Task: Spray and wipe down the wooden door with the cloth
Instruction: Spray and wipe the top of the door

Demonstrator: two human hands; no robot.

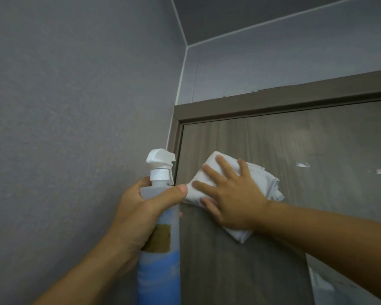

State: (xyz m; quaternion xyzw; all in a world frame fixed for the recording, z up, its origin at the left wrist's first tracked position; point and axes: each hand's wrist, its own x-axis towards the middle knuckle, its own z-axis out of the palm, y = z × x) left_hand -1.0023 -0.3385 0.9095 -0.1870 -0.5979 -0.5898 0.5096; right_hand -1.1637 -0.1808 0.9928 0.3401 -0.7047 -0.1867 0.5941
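Beside grey wall [64,106], wooden door [295,150]

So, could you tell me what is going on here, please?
A person is cleaning a brown wooden door. The right hand, fingers spread flat, presses a folded white cloth against the door's upper left area. The left hand grips a blue-labelled spray bottle with a white trigger head, held upright beside the door frame.
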